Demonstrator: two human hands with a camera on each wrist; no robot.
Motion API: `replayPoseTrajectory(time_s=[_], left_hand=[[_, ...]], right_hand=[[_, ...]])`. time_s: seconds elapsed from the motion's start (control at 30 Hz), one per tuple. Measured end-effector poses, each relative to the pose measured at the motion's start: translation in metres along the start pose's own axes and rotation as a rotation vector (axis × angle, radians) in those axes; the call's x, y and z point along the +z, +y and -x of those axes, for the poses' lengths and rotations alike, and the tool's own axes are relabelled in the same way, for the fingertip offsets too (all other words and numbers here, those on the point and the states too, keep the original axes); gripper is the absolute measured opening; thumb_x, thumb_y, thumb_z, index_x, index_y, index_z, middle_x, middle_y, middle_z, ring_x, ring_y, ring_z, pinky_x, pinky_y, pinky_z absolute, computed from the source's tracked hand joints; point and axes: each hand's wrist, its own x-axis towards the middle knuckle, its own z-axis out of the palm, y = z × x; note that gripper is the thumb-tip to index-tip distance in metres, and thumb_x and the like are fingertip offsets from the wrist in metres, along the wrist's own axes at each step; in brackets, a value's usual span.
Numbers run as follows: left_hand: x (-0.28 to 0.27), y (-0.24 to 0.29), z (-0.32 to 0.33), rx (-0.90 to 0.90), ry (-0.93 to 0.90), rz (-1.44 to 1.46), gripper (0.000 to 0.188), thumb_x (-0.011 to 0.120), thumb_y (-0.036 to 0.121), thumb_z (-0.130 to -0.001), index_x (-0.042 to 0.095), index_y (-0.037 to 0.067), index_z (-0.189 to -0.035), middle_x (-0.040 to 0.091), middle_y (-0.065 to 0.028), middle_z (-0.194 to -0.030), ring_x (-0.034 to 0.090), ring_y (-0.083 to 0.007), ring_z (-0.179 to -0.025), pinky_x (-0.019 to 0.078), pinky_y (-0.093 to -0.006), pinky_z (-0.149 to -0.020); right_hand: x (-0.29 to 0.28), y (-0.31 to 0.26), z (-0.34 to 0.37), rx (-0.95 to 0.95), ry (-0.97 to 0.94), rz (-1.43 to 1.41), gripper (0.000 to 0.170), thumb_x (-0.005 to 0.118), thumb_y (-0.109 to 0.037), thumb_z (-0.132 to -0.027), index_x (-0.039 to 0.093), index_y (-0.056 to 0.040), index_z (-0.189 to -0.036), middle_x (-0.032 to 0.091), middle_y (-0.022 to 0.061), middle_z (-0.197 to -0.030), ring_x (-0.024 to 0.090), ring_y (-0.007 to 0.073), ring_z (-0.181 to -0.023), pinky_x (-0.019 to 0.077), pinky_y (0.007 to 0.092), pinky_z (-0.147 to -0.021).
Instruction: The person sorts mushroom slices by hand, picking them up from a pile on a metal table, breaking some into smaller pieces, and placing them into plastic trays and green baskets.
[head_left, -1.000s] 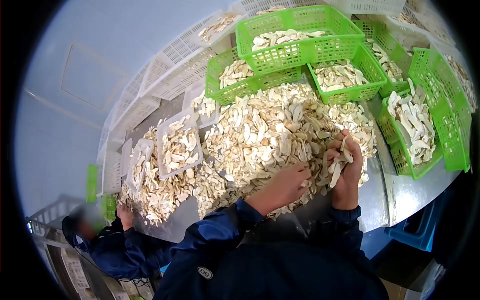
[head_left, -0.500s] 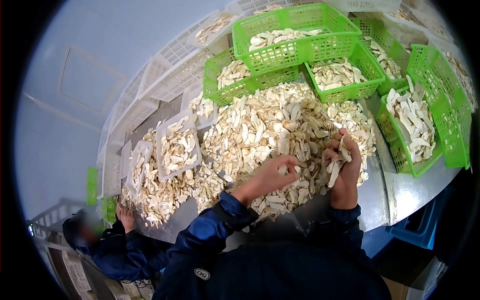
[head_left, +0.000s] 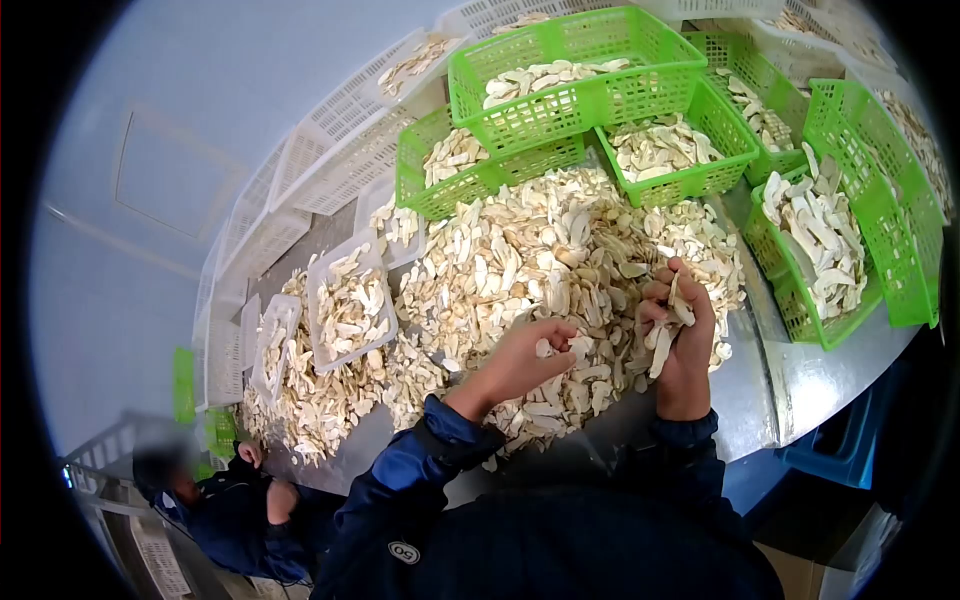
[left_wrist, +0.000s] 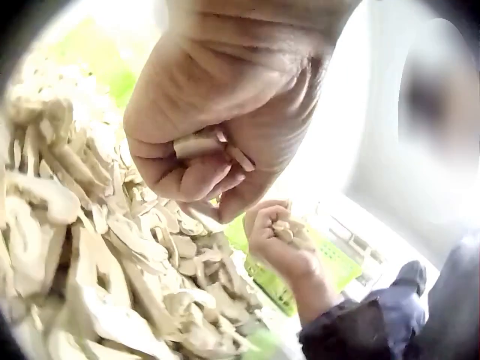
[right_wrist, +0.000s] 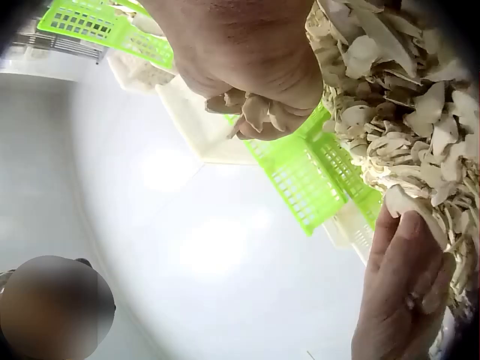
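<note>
A broad heap of pale dried mushroom slices (head_left: 490, 260) covers the middle of the metal table. Over its near side, my left hand (head_left: 518, 362) holds slices with its fingers curled. In the left wrist view, small pale pieces (left_wrist: 199, 145) show inside that palm. The right wrist view has a larger slice (right_wrist: 409, 210) pinched at its thumb and fingertips. My right hand (head_left: 692, 340) is turned up at the heap's right side and grips several slices (head_left: 660, 345), whose ends stick out of its fingers (right_wrist: 281, 126).
Green baskets (head_left: 580, 107) with slices stand behind the heap, and another green basket (head_left: 790, 295) is at the right. Clear plastic trays (head_left: 352, 345) sit on slices at left. White crates (head_left: 340, 170) line the back. Another person (head_left: 250, 510) works at lower left.
My left hand has come away leftward from beside my right hand, its fingers curling round slices. My right hand keeps its slices. The other person's hands have shifted.
</note>
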Motion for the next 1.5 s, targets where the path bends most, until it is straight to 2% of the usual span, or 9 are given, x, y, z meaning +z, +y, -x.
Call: replayPoseTrajectory(time_s=[0.3, 0.57, 0.73, 0.83, 1.07, 1.27, 1.33, 1.4, 1.5], left_hand=[[-0.006, 0.012, 0.004, -0.316, -0.058, 0.369, 0.038, 0.070, 0.021, -0.091, 0.059, 0.000, -0.121, 0.058, -0.0054, -0.102, 0.057, -0.0095, -0.073, 0.0473, -0.0234, -0.058], [-0.067, -0.009, 0.002, -0.317, -0.273, 0.075, 0.036, 0.070, 0.032, -0.091, 0.065, 0.010, -0.119, 0.060, 0.0005, -0.099, 0.055, -0.0089, -0.073, 0.0465, -0.0256, -0.062], [-0.148, 0.012, -0.037, -0.429, 0.271, 0.055, 0.028, 0.068, 0.025, -0.092, 0.068, 0.010, -0.115, 0.065, 0.0013, -0.082, 0.048, -0.0067, -0.058, 0.0369, -0.0212, -0.051], [-0.197, -0.016, -0.061, -0.144, 0.589, 0.608, 0.014, 0.071, 0.017, -0.090, 0.061, 0.009, -0.096, 0.053, 0.0067, -0.068, 0.037, -0.0021, -0.051, 0.0280, -0.0200, -0.045], [-0.183, 0.014, -0.037, -0.307, -0.195, -0.201, 0.034, 0.069, 0.040, -0.089, 0.071, 0.011, -0.106, 0.064, 0.0013, -0.088, 0.054, -0.0090, -0.070, 0.0444, -0.0267, -0.060], [-0.139, 0.033, -0.073, 0.088, -0.633, -0.442, 0.025, 0.069, 0.030, -0.089, 0.066, 0.007, -0.097, 0.061, 0.0000, -0.087, 0.056, -0.0132, -0.083, 0.0468, -0.0316, -0.077], [-0.126, 0.056, -0.097, 0.192, -0.275, -0.400, 0.030, 0.072, 0.032, -0.087, 0.065, 0.010, -0.106, 0.059, 0.0009, -0.085, 0.055, -0.0128, -0.078, 0.0475, -0.0304, -0.072], [-0.116, 0.110, -0.103, -0.062, -0.005, 0.012, 0.039, 0.072, 0.029, -0.088, 0.061, 0.011, -0.121, 0.060, 0.0009, -0.087, 0.053, -0.0098, -0.074, 0.0467, -0.0264, -0.065], [-0.111, 0.117, -0.125, 0.025, 0.027, 0.391, 0.047, 0.070, 0.026, -0.090, 0.055, 0.008, -0.131, 0.060, 0.0009, -0.090, 0.052, -0.0061, -0.074, 0.0461, -0.0232, -0.062]], right_hand=[[0.006, 0.001, 0.002, 0.002, 0.041, 0.026, 0.029, 0.058, -0.010, -0.089, 0.052, -0.0028, -0.116, 0.050, 0.0020, -0.090, 0.050, 0.0127, -0.075, 0.0414, 0.0228, -0.055], [0.000, 0.003, 0.000, 0.028, -0.009, 0.058, 0.027, 0.059, -0.013, -0.090, 0.053, -0.0044, -0.114, 0.051, 0.0007, -0.091, 0.051, 0.0119, -0.078, 0.0422, 0.0215, -0.057], [0.002, 0.004, 0.002, 0.009, 0.010, 0.106, 0.026, 0.059, -0.013, -0.090, 0.053, -0.0039, -0.113, 0.051, 0.0010, -0.091, 0.051, 0.0123, -0.079, 0.0411, 0.0212, -0.057], [0.008, 0.004, 0.005, -0.004, 0.015, 0.131, 0.026, 0.059, -0.014, -0.089, 0.053, -0.0037, -0.112, 0.051, 0.0002, -0.091, 0.051, 0.0117, -0.079, 0.0402, 0.0210, -0.057], [0.007, 0.006, 0.005, 0.043, 0.031, 0.076, 0.026, 0.060, -0.013, -0.089, 0.052, -0.0045, -0.113, 0.051, 0.0007, -0.088, 0.052, 0.0123, -0.075, 0.0418, 0.0229, -0.056], [0.006, 0.006, 0.004, 0.058, 0.004, 0.065, 0.024, 0.058, -0.011, -0.089, 0.052, -0.0052, -0.111, 0.051, 0.0006, -0.087, 0.051, 0.0112, -0.072, 0.0419, 0.0231, -0.055], [0.009, 0.006, 0.004, 0.071, 0.003, 0.042, 0.022, 0.057, -0.010, -0.089, 0.051, -0.0056, -0.110, 0.051, 0.0000, -0.086, 0.050, 0.0102, -0.070, 0.0409, 0.0228, -0.056], [0.010, 0.006, 0.004, 0.063, 0.009, 0.071, 0.023, 0.057, -0.010, -0.089, 0.051, -0.0056, -0.111, 0.051, 0.0000, -0.086, 0.050, 0.0100, -0.070, 0.0406, 0.0225, -0.056], [0.006, 0.002, 0.004, 0.038, -0.001, 0.097, 0.020, 0.056, -0.011, -0.090, 0.053, -0.0057, -0.110, 0.052, -0.0003, -0.086, 0.050, 0.0098, -0.072, 0.0404, 0.0227, -0.057]])
